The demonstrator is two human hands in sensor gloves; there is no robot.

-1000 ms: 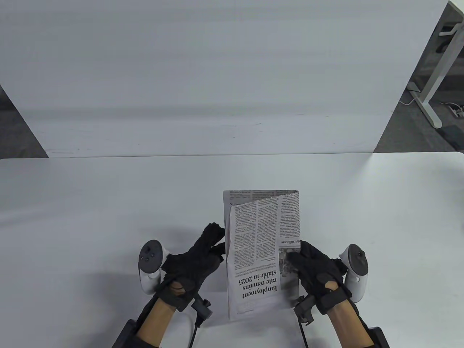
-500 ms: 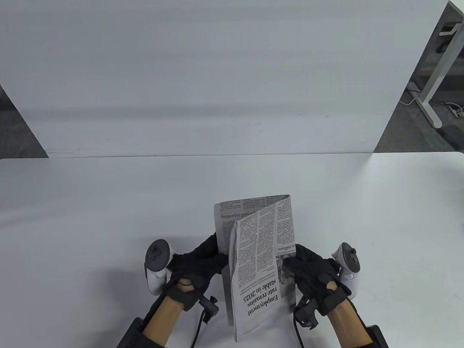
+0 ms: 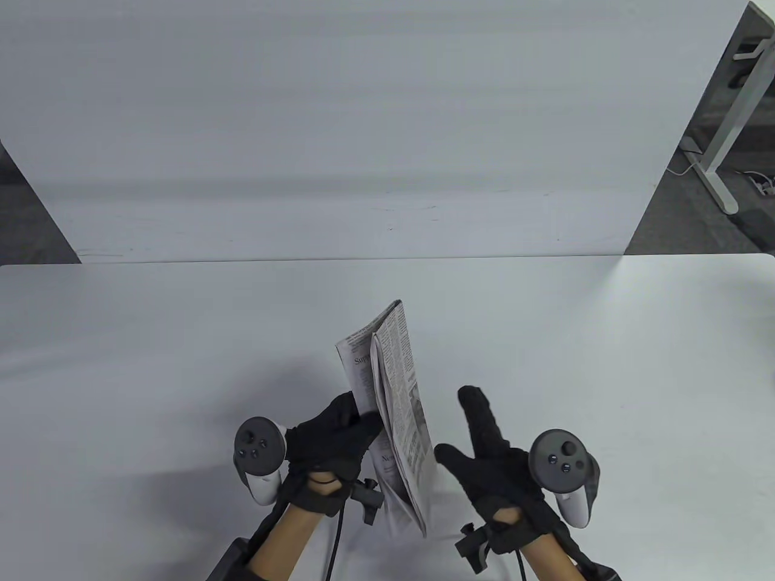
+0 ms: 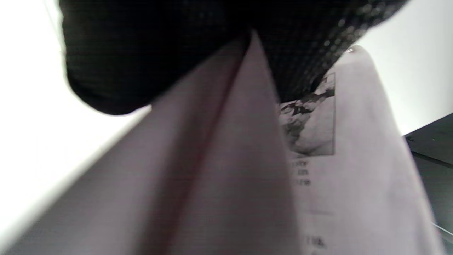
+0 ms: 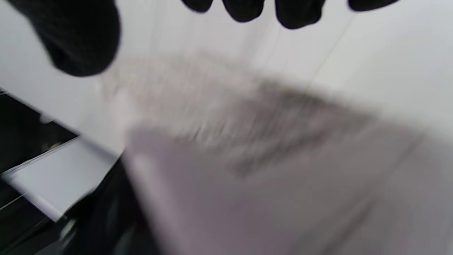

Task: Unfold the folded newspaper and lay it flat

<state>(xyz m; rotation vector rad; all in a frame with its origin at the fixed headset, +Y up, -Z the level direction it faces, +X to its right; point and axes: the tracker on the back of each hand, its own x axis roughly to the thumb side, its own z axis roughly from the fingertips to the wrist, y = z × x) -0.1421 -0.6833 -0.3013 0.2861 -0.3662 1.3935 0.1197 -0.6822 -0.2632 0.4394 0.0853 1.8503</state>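
Observation:
The folded newspaper (image 3: pixel 390 411) stands nearly on edge above the white table (image 3: pixel 151 339), near the front middle. My left hand (image 3: pixel 339 433) grips its left side, fingers pinched on the sheets. In the left wrist view the paper (image 4: pixel 247 177) fills the frame, with my gloved fingers (image 4: pixel 148 53) clamped on its top. My right hand (image 3: pixel 484 448) is open, fingers spread, to the right of the paper and apart from it. In the right wrist view the paper (image 5: pixel 247 170) is a blur below my fingertips (image 5: pixel 244 9).
A white panel (image 3: pixel 363 121) stands upright behind the table's far edge. A white table leg (image 3: pixel 720 139) and cables are on the floor at the far right. The near table edge runs just below my wrists.
My right hand has let go of the paper and opened, moving right. My left hand has turned the paper from lying flat to standing nearly on edge.

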